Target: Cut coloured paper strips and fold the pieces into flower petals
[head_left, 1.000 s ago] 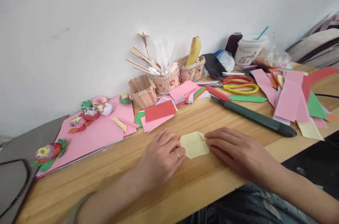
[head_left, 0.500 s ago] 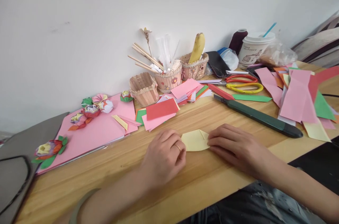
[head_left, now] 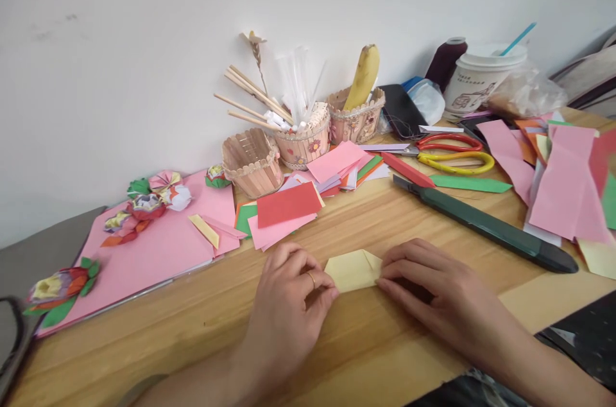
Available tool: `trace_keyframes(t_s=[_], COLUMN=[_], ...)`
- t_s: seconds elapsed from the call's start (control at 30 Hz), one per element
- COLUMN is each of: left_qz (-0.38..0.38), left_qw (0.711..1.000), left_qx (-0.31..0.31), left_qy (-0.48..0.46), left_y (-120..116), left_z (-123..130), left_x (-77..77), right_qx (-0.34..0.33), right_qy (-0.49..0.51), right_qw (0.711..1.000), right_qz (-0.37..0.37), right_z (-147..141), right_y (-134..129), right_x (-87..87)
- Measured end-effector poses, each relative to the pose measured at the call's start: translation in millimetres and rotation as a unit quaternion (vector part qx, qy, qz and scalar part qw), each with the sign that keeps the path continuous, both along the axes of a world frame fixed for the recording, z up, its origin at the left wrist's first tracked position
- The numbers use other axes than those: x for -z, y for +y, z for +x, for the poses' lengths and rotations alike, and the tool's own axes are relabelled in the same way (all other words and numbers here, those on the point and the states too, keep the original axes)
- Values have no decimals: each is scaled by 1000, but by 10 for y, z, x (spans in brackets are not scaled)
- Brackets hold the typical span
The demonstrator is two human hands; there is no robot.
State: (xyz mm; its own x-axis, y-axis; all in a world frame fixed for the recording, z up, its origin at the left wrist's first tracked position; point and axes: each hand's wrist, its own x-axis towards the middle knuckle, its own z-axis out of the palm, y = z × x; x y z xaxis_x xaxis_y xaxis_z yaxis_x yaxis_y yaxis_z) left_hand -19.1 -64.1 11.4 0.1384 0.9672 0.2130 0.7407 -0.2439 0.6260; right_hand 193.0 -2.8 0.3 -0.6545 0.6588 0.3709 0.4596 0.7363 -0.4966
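Observation:
A small folded yellow paper (head_left: pixel 353 271) lies low over the wooden table, its upper corners slanting inward and a fold line showing near its right end. My left hand (head_left: pixel 293 301), with a ring on one finger, pinches the paper's left end between thumb and fingers. At the right end, my right hand (head_left: pixel 437 285) grips the paper with its fingertips. The parts of the paper under the fingertips are hidden.
Coloured slips (head_left: pixel 289 205) lie beyond my hands. A dark green cutter (head_left: pixel 486 221) and scissors (head_left: pixel 455 161) rest to the right. Paper flowers (head_left: pixel 147 207) sit on pink paper (head_left: pixel 168 246) at left. Small baskets (head_left: pixel 253 169) stand behind, near a lidded cup (head_left: pixel 474 83).
The view has come closer and shifted slightly. The paper's lower edge now looks straighter and the paper narrower. My left thumb has moved out to the paper's lower left corner.

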Motion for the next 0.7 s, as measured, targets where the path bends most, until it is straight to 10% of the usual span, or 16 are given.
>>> trace_keyframes(t_s=[0.7], left_qz=[-9], left_qw=[999], left_qx=[-1], left_qy=[36], left_y=[52], left_z=[-2], left_x=[85], right_qx=[40], right_qy=[-4], right_qw=[999], right_qz=[8], right_z=[-74], right_y=[-15], right_x=[-15])
